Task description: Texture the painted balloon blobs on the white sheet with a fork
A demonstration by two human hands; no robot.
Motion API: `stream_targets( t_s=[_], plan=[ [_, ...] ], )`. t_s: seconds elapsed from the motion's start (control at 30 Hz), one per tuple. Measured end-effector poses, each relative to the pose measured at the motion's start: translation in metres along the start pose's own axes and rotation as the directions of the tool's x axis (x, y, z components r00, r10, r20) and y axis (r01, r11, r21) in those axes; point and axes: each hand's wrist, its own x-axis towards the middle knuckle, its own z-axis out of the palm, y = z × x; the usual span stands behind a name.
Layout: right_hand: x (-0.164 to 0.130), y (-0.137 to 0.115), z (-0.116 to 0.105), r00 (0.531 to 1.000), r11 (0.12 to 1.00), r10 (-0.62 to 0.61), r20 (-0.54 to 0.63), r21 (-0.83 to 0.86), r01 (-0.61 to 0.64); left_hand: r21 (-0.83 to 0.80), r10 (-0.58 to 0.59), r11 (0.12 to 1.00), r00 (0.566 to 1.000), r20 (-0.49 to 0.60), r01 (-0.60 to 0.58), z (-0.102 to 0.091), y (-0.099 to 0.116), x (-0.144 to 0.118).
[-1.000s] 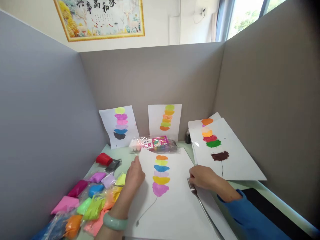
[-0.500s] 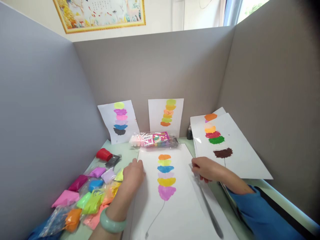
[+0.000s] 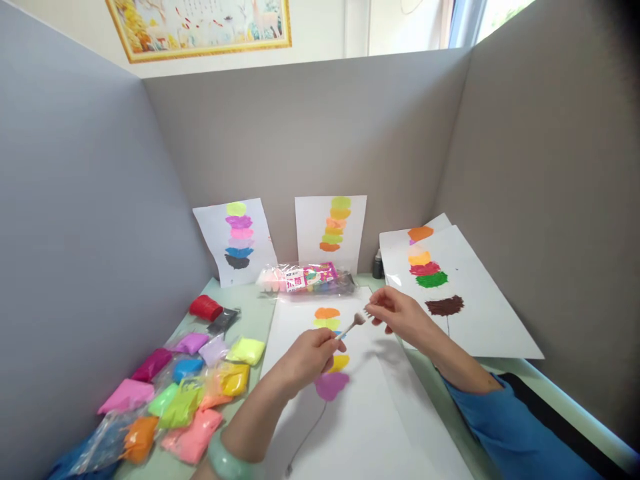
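My left hand (image 3: 313, 353) is closed around a thin white-handled tool, like a brush (image 3: 347, 328), with a brownish lump near its far end. At that end are the bent fingertips of my right hand (image 3: 397, 313), drawn together by small white prong-like bits too fine to name. Beneath both hands lies a white sheet (image 3: 370, 420) with a column of coloured blobs: orange, yellow, blue, gold and a purple one (image 3: 331, 385) at the bottom. A thin grey line runs down from the purple blob. My left hand covers part of the column.
Left of the sheet lie several bagged clay-like lumps (image 3: 183, 403) and a red cup (image 3: 205, 307). Behind it are a clear packet (image 3: 310, 279), two propped pictures (image 3: 250, 267) and a dark bottle (image 3: 378, 265). Another picture (image 3: 480, 320) leans at right. Grey panels (image 3: 300, 133) enclose three sides.
My left hand has moved right over the sheet and now holds the white-handled tool. My right hand has lifted slightly left; the long grey tool below it no longer shows.
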Motion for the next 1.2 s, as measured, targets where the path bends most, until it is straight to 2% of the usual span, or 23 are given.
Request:
stream_targets(
  t_s=[0.07, 0.13, 0.2, 0.27, 0.3, 0.37, 0.43, 0.47, 0.57, 0.67, 0.8, 0.9, 1.07, 1.2],
  plan=[
    [-0.004, -0.003, 0.0, 0.987, 0.973, -0.161, -0.023, -0.174, 0.155, 0.095, 0.025, 0.995, 0.999, -0.035, -0.021, -0.004, -0.001, 0.0],
    [-0.009, -0.007, 0.002, 0.955, 0.913, -0.261, 0.14, -0.285, 0.291, 0.16, 0.062, 0.985, 0.998, -0.018, -0.058, -0.005, -0.002, -0.001],
    [-0.012, -0.009, 0.004, 0.911, 0.873, -0.233, 0.341, -0.339, 0.35, 0.227, 0.093, 0.97, 0.996, -0.007, -0.09, -0.005, -0.002, 0.0],
    [-0.011, -0.006, 0.005, 0.888, 0.865, -0.157, 0.432, -0.375, 0.335, 0.316, 0.116, 0.945, 0.991, -0.072, -0.088, -0.009, -0.004, 0.002],
    [-0.009, -0.004, 0.005, 0.896, 0.875, -0.123, 0.426, -0.38, 0.3, 0.359, 0.134, 0.93, 0.982, -0.134, -0.078, -0.012, -0.006, 0.004],
    [-0.003, 0.002, 0.004, 0.939, 0.926, -0.069, 0.337, -0.329, 0.187, 0.435, 0.188, 0.899, 0.941, -0.281, -0.05, -0.02, -0.013, 0.009],
    [0.003, 0.008, 0.004, 0.978, 0.985, -0.027, 0.206, -0.16, 0.061, 0.514, 0.223, 0.857, 0.898, -0.38, 0.005, -0.026, -0.025, 0.018],
    [0.006, 0.011, 0.005, 0.99, 0.999, -0.006, 0.143, -0.045, 0.013, 0.563, 0.206, 0.825, 0.899, -0.386, 0.053, -0.028, -0.032, 0.023],
    [0.009, 0.017, 0.007, 0.999, 0.969, 0.043, 0.029, 0.244, -0.048, 0.748, 0.074, 0.648, 0.966, -0.248, 0.142, -0.027, -0.052, 0.034],
    [0.007, 0.017, 0.006, 0.998, 0.906, 0.062, -0.013, 0.421, -0.05, 0.814, -0.039, 0.557, 0.983, -0.177, 0.168, -0.022, -0.061, 0.034],
    [0.002, 0.005, -0.003, 0.993, 0.788, 0.063, -0.099, 0.616, 0.011, 0.826, -0.088, 0.541, 0.987, -0.134, 0.16, -0.019, -0.061, 0.02],
    [-0.003, -0.01, -0.011, 0.986, 0.735, 0.021, -0.165, 0.671, 0.097, 0.825, -0.072, 0.551, 0.992, -0.103, 0.126, -0.014, -0.064, 0.009],
    [-0.022, -0.034, -0.013, 0.977, 0.726, -0.064, -0.204, 0.662, 0.186, 0.822, -0.046, 0.56, 0.994, -0.098, 0.107, 0.007, -0.067, -0.013],
    [-0.039, -0.034, -0.004, 0.977, 0.738, -0.094, -0.189, 0.646, 0.196, 0.822, -0.078, 0.556, 0.993, -0.094, 0.122, 0.019, -0.061, -0.038]
  ],
)
